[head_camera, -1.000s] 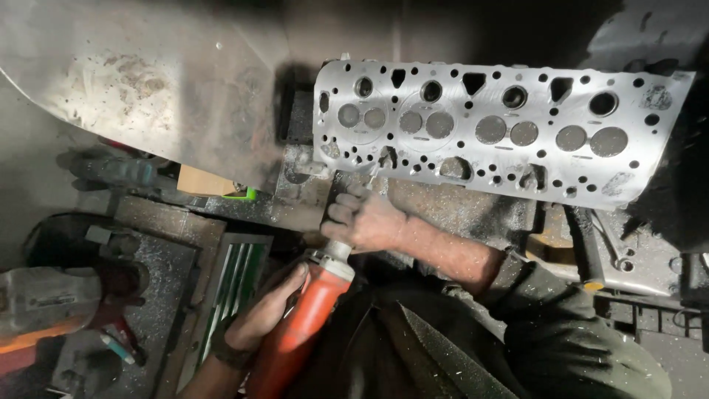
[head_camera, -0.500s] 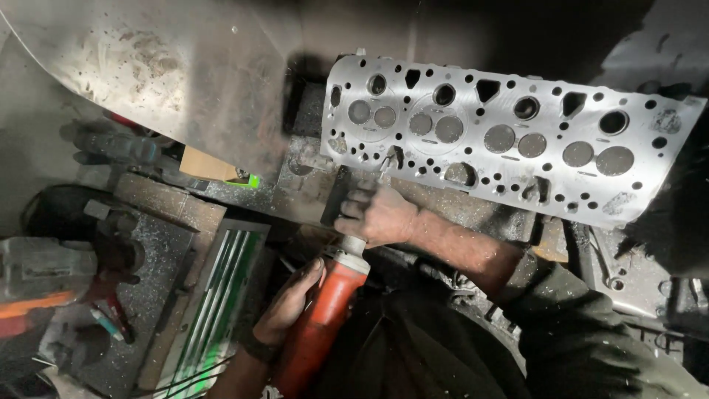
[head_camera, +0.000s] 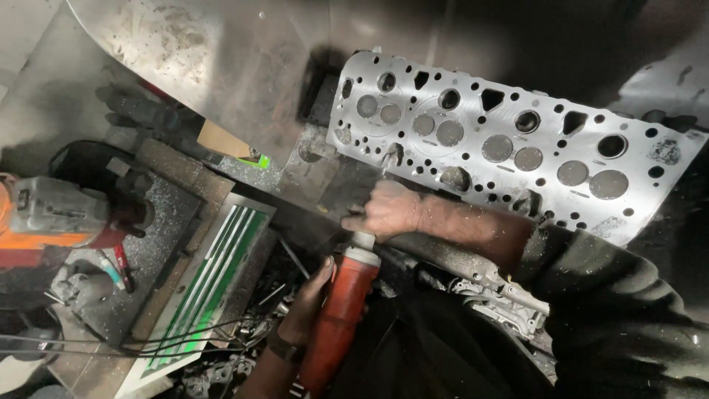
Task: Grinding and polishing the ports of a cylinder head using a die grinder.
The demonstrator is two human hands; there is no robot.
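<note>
Two-handed hold on red die grinder (head_camera: 340, 318): left hand (head_camera: 306, 299) wrapped round the red barrel from the left, fingers closed on it, wrist strap visible below. Right hand (head_camera: 388, 210) clenched over the nose end just above the silver collar, fingers curled shut on the tool neck, dark sleeve running off to the right. Looks like rear hand carrying weight, front hand steering the tip — judgement only, bit itself hidden under the fist.

Tool nose right at the lower edge of cylinder head (head_camera: 509, 151), near its left end. Head lying flat, machined face up, bright metal, rows of valve seats and bolt holes, slanting down to the right. Contact between bit and head not visible.

Around: big scuffed steel sheet (head_camera: 192, 66) above left, close to the head's left end. Orange-and-grey power tool (head_camera: 59, 214) parked far left, well apart. Green-and-white striped panel (head_camera: 207, 288) beside left forearm, loose black cables crossing it. Small cardboard scrap (head_camera: 221, 140) near the sheet's edge. Clutter of dark metal parts under both arms, crowding the grinder's body, little room to swing it
</note>
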